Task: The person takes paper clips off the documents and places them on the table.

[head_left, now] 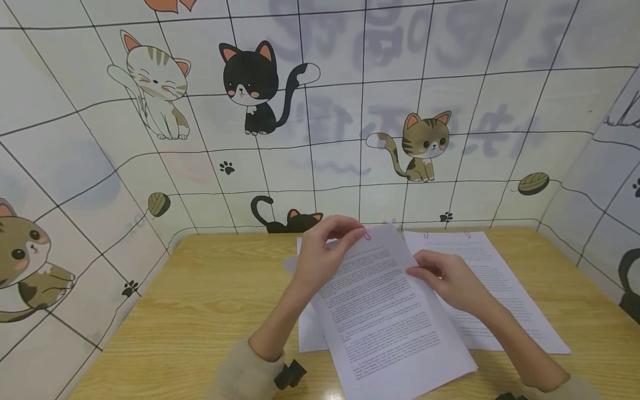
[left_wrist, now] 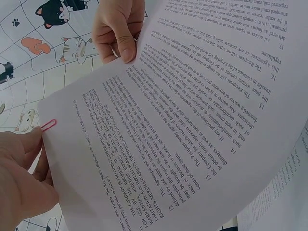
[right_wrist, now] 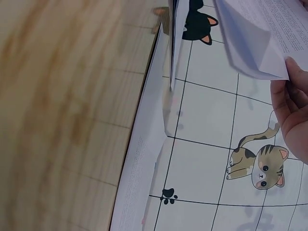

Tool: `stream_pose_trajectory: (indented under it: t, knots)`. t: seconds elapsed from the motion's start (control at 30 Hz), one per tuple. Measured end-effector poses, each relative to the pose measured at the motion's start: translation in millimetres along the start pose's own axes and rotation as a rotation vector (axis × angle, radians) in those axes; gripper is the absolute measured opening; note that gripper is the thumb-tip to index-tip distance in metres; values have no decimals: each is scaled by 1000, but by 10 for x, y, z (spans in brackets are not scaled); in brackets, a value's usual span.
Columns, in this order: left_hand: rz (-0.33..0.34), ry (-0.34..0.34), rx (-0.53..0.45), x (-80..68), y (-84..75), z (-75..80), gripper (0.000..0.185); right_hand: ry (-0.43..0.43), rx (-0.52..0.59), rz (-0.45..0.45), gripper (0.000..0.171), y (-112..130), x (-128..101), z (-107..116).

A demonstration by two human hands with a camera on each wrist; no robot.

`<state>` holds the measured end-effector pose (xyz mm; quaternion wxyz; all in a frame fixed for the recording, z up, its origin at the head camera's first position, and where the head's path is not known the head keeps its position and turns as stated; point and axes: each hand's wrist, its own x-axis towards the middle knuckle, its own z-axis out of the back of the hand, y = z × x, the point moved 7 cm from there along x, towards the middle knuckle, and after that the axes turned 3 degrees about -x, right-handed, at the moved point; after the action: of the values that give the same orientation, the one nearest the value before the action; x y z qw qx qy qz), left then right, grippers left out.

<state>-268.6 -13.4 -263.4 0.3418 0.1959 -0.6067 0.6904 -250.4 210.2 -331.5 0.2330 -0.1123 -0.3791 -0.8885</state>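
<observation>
- Nearest you, a small black clip-like object (head_left: 290, 374) lies on the light wooden table (head_left: 200, 311), just beside your left sleeve.
- Your white printed sheets (head_left: 390, 311), a stapled-looking sheaf of dense text, are raised at an angle above the table, over other loose white pages (head_left: 307, 328).
- Your right hand (head_left: 447, 278) grips the sheaf's right edge, thumb on top and fingers curled beneath.
- Your left hand (head_left: 325, 253) pinches the sheaf's top corner between thumb and fingertips, touching the pink wire paper clip (left_wrist: 48, 125) fastened there.
- Beside the sheaf, to the right, a second white printed document (head_left: 505, 294) lies flat on the table, with small clips at its top edge.
- Farthest off, the white tiled wall with cartoon cats (head_left: 250, 83) encloses the table on three sides.
</observation>
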Motion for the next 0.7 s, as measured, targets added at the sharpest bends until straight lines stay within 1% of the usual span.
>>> stream_pose_trajectory:
  t: [0.27, 0.5, 0.63, 0.7]
  knots:
    - [3, -19, -9, -14, -3, -2, 7, -4, -17, -3, 11, -13, 1, -6]
    - [-23, -68, 1, -25, 4, 4, 6, 4, 1, -9, 9, 9, 2, 6]
    - [-45, -103, -15, -25, 0, 19, 5, 7, 7, -12, 9, 11, -1, 15]
    - [-59, -125, -39, -16, -8, 41, 5, 6, 3, -16, 8, 0, -3, 21]
